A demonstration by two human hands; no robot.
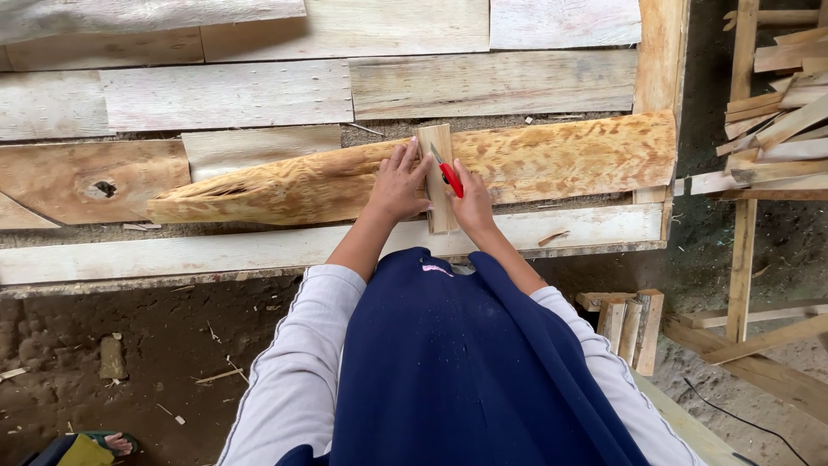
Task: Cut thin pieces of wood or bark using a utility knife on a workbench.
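Small wooden strip (439, 177) under flat, spread left hand (398, 184); right hand (472, 200) gripping red-handled cutter (449, 175) beside it.

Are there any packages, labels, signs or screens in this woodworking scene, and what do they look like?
None in view: no package, label, sign or screen.
What shows instead is bare timber: a rough orange-brown slab on pale planks.
The left hand presses a small wooden block; the right hand holds a red-handled tool against it.
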